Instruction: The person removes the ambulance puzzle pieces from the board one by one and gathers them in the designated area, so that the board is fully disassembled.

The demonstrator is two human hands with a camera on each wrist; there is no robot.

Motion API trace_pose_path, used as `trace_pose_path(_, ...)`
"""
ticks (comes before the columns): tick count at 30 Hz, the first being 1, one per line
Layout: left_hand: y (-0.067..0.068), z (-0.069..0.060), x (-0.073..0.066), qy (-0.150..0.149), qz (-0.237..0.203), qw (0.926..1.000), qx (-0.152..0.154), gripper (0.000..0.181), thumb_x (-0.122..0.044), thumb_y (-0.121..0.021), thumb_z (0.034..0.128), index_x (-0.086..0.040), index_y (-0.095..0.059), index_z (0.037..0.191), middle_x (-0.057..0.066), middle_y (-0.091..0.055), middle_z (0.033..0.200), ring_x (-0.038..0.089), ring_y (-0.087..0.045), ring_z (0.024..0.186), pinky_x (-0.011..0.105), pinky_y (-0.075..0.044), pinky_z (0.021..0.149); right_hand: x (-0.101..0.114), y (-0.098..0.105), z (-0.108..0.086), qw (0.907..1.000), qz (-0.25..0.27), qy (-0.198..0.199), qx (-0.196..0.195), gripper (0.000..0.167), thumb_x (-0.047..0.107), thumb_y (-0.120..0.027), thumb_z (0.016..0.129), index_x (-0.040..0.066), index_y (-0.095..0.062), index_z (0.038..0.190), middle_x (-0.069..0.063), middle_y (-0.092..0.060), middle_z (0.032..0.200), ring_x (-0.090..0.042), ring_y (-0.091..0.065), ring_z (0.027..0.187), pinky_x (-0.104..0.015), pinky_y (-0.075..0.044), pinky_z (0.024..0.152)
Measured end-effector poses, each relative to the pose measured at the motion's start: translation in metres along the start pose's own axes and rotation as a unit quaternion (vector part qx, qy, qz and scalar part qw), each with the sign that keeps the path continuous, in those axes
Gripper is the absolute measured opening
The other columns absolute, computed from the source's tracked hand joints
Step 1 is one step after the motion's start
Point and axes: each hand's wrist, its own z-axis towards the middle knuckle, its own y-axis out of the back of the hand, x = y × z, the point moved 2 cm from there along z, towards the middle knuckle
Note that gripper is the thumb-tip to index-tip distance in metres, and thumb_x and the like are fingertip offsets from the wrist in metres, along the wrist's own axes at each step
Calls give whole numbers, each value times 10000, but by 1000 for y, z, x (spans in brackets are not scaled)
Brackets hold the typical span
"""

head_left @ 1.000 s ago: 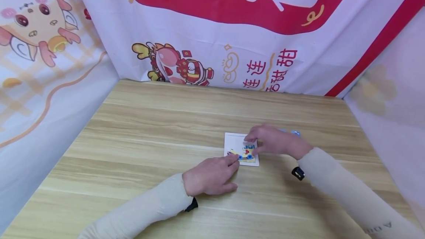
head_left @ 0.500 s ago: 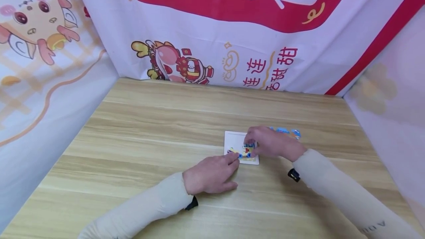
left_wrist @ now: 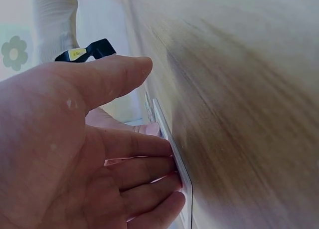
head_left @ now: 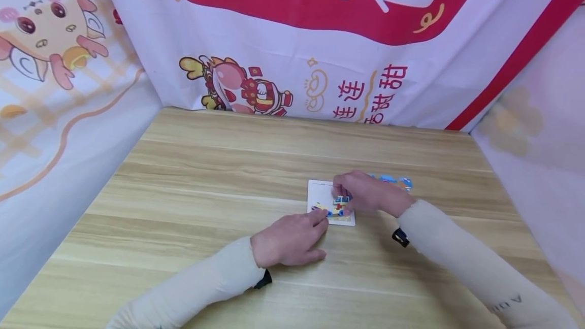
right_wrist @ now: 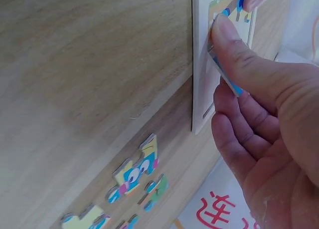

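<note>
A person leaned over a small white puzzle board [head_left: 320, 192] that lay flat on the table, right of ctr; clock directions here run from that board, head view. Its 4-to-6 o'clock part carried a cartoon picture w/ a red cross [head_left: 338, 206], its 10 o'clock part bare white. The left hand [head_left: 292, 240], at 8 o'clock, was loosely stretched, thumb apart, clamped on nothing, fingertips touching the board. The right hand [head_left: 365, 192], btwn 2 & 3, pinched a tilted, blue-sided puzzle pc [right_wrist: 226, 73] btwn thumb & fingers, over the board's right side; whether it was seated, can't tell. The step in hand looked like fitting that pc; the next move prob. called for matching its edge to its neighbours, then pressing it flat while the left hand steadied the board. Loose pcs [head_left: 388, 178], blue, yellow & green, some w/ cartoon eyes, lay near the board, btwn 2 & 3, not yet placed. The table [head_left: 219, 166] was pale wood-grain. Printed cloth hung all round: back cloth [head_left: 283, 44] at 12 w/ red & white lettering, left cloth [head_left: 91, 105] at 10 w/ a cartoon animal, right cloth [head_left: 539, 141] at 2 w/ a blurry flower. Cream sleeves [head_left: 461, 258] came in from approx. 7 & 4.
</note>
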Motion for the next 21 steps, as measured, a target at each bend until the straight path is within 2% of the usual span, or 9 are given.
trace_pose_path(8,0,0,0,29,-29,10000,78,738,-512,-610,1041,-33,-463,1582,146,-400,1692,251,-450,1544,351,-435,1244,-12,-2,-12,9976,695,62,-41,335,205,-902,852,184,-707,1124,54,-714,958,-102,-637,855,-251,-585,784)
trace_pose_path(16,-1,0,0,48,-7,10000,43,742,-514,-618,1033,-30,-469,1575,147,-406,1688,257,-456,1540,355,-433,1245,-26,-3,-21,9923,1082,441,-399,112,122,-776,963,141,-751,1071,46,-764,970,-69,-698,899,-260,-624,839)
trace_pose_path(21,0,0,0,26,-12,10000,29,734,-507,-618,1034,-27,-475,1571,150,-410,1685,259,-460,1537,353,-439,1240,-31,-4,-20,9915,1049,534,-550,89,93,-733,992,150,-775,1048,45,-782,967,-64,-708,899,-249,-621,818)
